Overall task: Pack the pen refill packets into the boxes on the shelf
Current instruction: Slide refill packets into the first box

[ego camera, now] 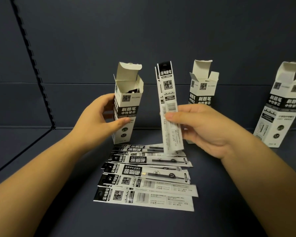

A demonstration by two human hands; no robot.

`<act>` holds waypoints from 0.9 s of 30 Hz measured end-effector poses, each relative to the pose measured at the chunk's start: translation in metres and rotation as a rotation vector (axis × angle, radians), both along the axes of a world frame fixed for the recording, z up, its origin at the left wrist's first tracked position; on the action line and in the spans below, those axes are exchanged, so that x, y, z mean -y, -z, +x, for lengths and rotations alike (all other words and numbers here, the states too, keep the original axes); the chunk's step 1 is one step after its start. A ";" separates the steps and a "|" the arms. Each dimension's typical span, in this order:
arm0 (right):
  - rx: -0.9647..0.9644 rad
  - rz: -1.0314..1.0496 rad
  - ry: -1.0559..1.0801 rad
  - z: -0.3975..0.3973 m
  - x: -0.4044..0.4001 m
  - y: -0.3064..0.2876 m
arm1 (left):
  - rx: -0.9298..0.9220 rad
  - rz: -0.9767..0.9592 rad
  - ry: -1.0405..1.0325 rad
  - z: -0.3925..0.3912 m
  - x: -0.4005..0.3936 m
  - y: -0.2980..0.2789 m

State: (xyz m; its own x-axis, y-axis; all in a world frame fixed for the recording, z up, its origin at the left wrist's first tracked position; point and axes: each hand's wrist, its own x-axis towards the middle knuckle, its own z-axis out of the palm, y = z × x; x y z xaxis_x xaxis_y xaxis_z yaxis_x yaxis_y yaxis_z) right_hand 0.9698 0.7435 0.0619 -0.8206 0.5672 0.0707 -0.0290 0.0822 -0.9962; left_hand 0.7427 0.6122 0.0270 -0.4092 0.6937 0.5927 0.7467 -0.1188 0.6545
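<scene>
My left hand grips a tall black-and-white box that stands upright with its top flap open; something dark shows inside it. Just right of that box, my right hand holds a small bunch of pen refill packets upright, their lower ends above the pile. Several more refill packets lie flat in a loose pile on the shelf in front of me. A second open box stands behind my right hand. At the right edge stands a third open box.
The dark blue shelf floor runs to a back wall. A slotted upright rail slants down the left side wall. Bare shelf lies left of the pile and between the two right-hand boxes.
</scene>
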 end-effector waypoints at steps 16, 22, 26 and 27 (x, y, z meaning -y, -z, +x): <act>-0.157 -0.085 0.085 -0.002 0.003 0.000 | -0.103 -0.005 -0.016 -0.001 0.000 -0.001; -0.281 -0.037 0.167 -0.003 0.008 -0.003 | -0.136 -0.013 -0.024 -0.003 0.000 0.000; -0.479 -0.013 0.283 -0.003 0.011 -0.005 | -0.163 -0.027 -0.019 -0.003 0.000 0.000; -0.513 -0.018 0.289 -0.003 0.012 -0.006 | -0.170 -0.028 -0.018 -0.003 0.000 0.000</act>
State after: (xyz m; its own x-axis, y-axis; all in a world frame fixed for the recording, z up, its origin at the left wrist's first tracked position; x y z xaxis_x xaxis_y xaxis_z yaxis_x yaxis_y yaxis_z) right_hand 0.9664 0.7314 0.0675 -0.4956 0.7677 0.4062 -0.4866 0.1419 -0.8620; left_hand 0.7399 0.6118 0.0275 -0.3172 0.7046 0.6348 0.8488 -0.0876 0.5214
